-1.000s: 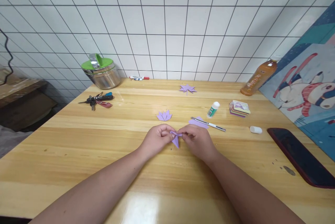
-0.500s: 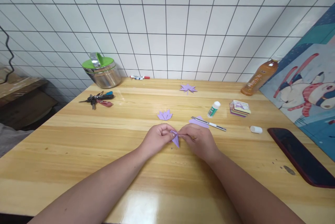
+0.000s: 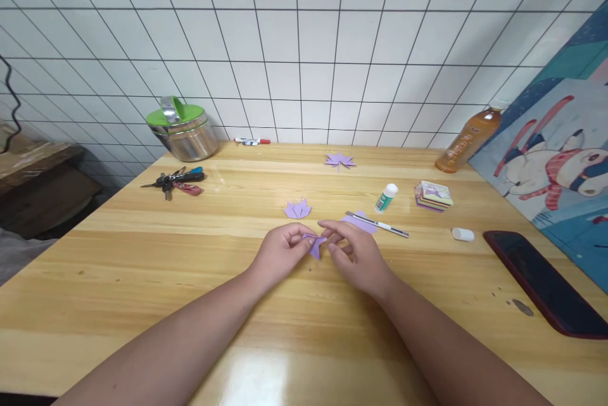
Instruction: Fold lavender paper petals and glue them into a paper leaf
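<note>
My left hand [image 3: 286,250] pinches a small folded purple paper piece [image 3: 315,246] between thumb and fingers, its points spread to the right and downward. Beside the paper's right tip, my right hand [image 3: 355,255] has thumb and fingers apart, with nothing held in them; whether a fingertip touches the paper I cannot tell. Just beyond my left hand lies a purple folded paper fan of points [image 3: 297,209]. A larger purple paper leaf shape [image 3: 339,160] rests near the wall. Past my right hand, a slim utility knife [image 3: 377,224] lies across a flat purple paper [image 3: 360,221].
A glue stick [image 3: 386,198], its white cap [image 3: 463,234], a paper stack [image 3: 434,196] and a phone [image 3: 546,282] are on the right. An orange drink bottle [image 3: 470,140] leans there. Keys [image 3: 175,181], a green-lidded steel pot [image 3: 185,130] and a marker [image 3: 252,141] are at back left.
My right hand's fingers have come apart and let go of the paper's right tip. The paper in my left hand now shows a wider, more spread shape. The view has shifted slightly.
</note>
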`<state>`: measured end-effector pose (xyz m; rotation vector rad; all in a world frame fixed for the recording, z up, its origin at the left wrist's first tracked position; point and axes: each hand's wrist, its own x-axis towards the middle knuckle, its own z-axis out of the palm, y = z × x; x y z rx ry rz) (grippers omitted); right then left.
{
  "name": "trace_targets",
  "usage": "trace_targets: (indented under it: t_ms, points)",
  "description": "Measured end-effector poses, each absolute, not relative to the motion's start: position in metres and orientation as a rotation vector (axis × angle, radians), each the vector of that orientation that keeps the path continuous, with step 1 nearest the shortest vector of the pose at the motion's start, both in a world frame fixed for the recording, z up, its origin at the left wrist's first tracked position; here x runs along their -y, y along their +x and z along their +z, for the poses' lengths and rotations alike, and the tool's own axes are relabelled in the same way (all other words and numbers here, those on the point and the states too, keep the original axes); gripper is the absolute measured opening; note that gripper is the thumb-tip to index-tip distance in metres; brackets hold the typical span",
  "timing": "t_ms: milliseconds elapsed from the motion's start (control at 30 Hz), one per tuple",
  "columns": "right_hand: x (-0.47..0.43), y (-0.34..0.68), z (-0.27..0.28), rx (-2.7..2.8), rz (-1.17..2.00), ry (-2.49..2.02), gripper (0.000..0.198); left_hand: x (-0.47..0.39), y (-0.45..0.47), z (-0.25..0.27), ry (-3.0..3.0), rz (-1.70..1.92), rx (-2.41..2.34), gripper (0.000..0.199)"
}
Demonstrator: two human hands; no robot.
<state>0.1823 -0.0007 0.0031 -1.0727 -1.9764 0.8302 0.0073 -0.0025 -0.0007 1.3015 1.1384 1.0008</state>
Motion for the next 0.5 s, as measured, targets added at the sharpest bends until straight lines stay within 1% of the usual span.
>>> trace_targets:
  t_ms: [67,167,200,333,400,500]
  points:
    - [0.0013,0.1782,0.0026,1.938,0.825,-1.161,0.031,0.0039,0.0081,-0.0007,1.341,0.999,-1.159,0.020]
    - [-0.0011,0.1743,0.0010,1.856,0.841,-1.223,0.013,0.0055,0.0090,0.0000,1.374,0.985,-1.174,0.019]
    - [-0.0024,0.1739,0.0005,1.819,0.863,-1.227,0.011,0.0057,0.0092,0.0003,1.383,0.981,-1.181,0.018]
    - [-0.0067,0.1751,-0.0003,1.674,1.035,-1.201,0.008,0.0054,0.0097,0.0006,1.355,0.987,-1.157,0.022]
    - [-0.0075,0.1759,0.0003,1.572,1.222,-1.161,0.009,0.0049,0.0095,0.0002,1.331,0.997,-1.111,0.024]
    - [-0.0071,0.1761,0.0027,1.400,1.513,-1.103,0.014,0.0048,0.0087,-0.0003,1.320,1.009,-1.048,0.023]
